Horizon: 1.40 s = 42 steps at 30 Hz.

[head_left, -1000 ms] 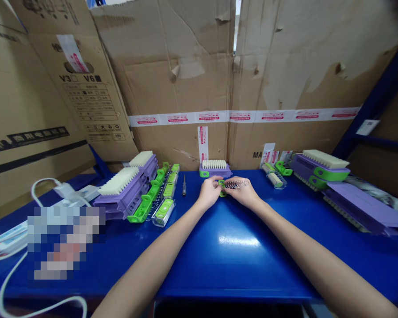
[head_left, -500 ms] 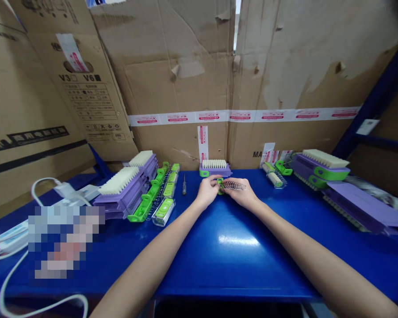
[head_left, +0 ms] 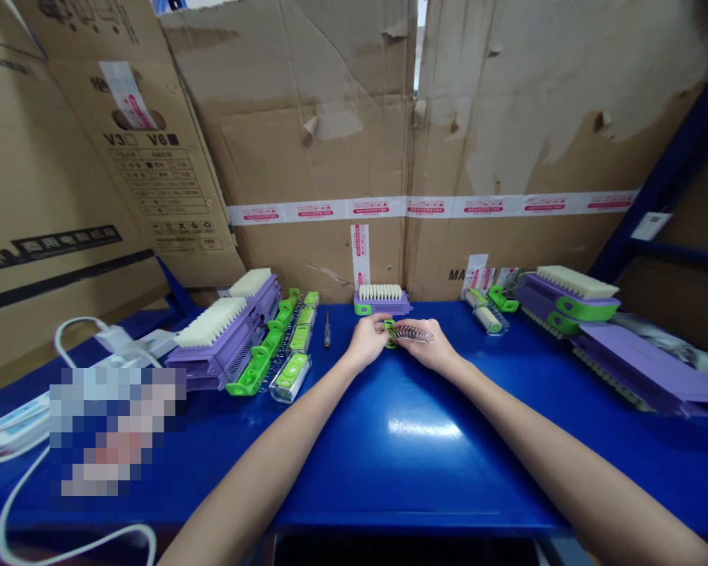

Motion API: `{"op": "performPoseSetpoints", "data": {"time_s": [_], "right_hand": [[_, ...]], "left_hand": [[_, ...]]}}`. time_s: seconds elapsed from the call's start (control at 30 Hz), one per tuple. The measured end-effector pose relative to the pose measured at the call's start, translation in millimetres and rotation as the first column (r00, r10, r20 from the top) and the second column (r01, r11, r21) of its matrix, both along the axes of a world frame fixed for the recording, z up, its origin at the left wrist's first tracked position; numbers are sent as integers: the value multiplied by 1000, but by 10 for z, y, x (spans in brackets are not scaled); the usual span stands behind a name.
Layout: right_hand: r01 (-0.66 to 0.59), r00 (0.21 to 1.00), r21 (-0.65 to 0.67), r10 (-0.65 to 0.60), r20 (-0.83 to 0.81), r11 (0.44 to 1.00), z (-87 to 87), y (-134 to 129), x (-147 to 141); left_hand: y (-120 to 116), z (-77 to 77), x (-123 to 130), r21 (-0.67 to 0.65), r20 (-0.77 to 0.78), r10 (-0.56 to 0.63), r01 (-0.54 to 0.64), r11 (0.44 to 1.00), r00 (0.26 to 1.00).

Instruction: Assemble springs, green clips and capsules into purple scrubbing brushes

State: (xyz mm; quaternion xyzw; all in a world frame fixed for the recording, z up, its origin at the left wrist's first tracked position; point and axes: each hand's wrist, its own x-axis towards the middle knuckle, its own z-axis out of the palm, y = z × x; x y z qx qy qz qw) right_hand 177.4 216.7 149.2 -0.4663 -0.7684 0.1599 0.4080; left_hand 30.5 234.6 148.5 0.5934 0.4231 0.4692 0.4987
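The left hand (head_left: pixel 370 343) and right hand (head_left: pixel 425 344) met over the blue surface (head_left: pixel 413 472), a green bracket (head_left: pixel 389 333) held between their fingers. A metal spring (head_left: pixel 414 335) stuck out from the bracket and lay across the right hand. Just behind the hands sat a brush (head_left: pixel 382 299), its pale bristles up. To their left lay a screwdriver (head_left: pixel 326 330), then a row of clear-and-green cases (head_left: pixel 291 377), more green brackets (head_left: pixel 252 373) and purple brushes (head_left: pixel 212 346). Well to the right were rollers (head_left: pixel 487 316) and a purple stack (head_left: pixel 572 303). Cardboard (head_left: pixel 318 165) stood behind everything.
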Motion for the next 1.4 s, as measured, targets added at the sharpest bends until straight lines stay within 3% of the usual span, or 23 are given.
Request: {"op": "performPoseSetpoints", "data": {"time_s": [0.23,0.6,0.77,0.93,1.2,1.4], "right_hand": [[33,999,23,-33,7,999,20,-10,-33],[121,992,7,-121,37,993,5,-7,-69],[89,996,10,-89,10,996,-1,2,-38],[-76,992,51,70,107,996,4,41,53],[-59,995,-14,60,81,998,31,45,51],[-33,972,7,31,232,999,122,7,55]], "left_hand": [[34,-38,-3,124,-107,27,-13,992,994],[59,-26,-36,160,-226,-3,40,986,974],[70,-4,-40,86,-149,-102,116,990,984],[83,-7,-38,58,-88,-195,200,978,977],[30,62,-62,75,-56,-350,353,932,935],[44,51,-69,36,-37,-367,368,929,930]]}}
